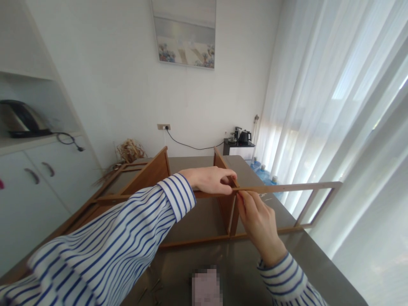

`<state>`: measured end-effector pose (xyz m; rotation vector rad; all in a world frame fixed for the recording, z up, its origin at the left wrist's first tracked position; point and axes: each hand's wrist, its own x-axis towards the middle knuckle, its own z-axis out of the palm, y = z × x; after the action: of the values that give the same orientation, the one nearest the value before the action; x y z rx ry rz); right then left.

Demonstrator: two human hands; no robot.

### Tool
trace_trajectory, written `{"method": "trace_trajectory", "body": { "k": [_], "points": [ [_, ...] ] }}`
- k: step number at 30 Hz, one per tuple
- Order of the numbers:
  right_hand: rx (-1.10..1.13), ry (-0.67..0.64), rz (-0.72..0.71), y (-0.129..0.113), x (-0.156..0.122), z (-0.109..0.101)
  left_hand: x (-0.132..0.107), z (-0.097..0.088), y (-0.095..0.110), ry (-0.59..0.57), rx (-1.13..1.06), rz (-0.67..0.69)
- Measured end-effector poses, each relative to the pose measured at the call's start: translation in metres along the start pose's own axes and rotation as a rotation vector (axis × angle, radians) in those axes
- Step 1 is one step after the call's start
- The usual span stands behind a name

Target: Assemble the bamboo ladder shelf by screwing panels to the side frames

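A brown wooden shelf frame (149,174) lies on its side on a grey table (204,221). My left hand (212,180) is closed around the frame's top rail where an upright panel (227,204) meets it. My right hand (259,223) pinches the same joint from below with thumb and fingertips; whatever small thing it may hold is hidden. A thin wooden side frame (296,187) sticks out to the right past the table edge. Both sleeves are blue-and-white striped.
White cupboards (41,178) with a steel kettle (19,119) stand at the left. At the far wall are a small cabinet with a black kettle (245,137) and water bottles (263,172). Sheer curtains (334,106) hang on the right. Small loose parts (153,289) lie near the table's front.
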<state>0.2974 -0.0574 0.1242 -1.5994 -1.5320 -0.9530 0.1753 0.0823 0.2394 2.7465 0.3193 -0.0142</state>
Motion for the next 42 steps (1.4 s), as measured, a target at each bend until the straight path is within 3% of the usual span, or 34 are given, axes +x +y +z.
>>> {"method": "trace_trajectory", "body": {
  "k": [8, 13, 19, 32, 42],
  "points": [
    [-0.067, -0.024, -0.003, -0.004, 0.003, -0.005, 0.019, -0.005, -0.009, -0.071, 0.067, 0.023],
    [-0.041, -0.031, 0.018, -0.005, 0.002, -0.003, 0.027, 0.000, -0.011, -0.034, 0.106, 0.055],
    [-0.007, -0.022, 0.002, -0.006, -0.001, -0.002, 0.028, 0.000, -0.012, -0.022, 0.092, 0.150],
    [0.063, -0.009, -0.014, 0.003, -0.002, -0.003, 0.025, 0.003, -0.013, 0.029, 0.036, 0.110],
    [0.190, -0.021, 0.070, 0.007, -0.003, 0.001, 0.025, 0.005, -0.016, 0.037, -0.022, 0.108]
  ]
}}
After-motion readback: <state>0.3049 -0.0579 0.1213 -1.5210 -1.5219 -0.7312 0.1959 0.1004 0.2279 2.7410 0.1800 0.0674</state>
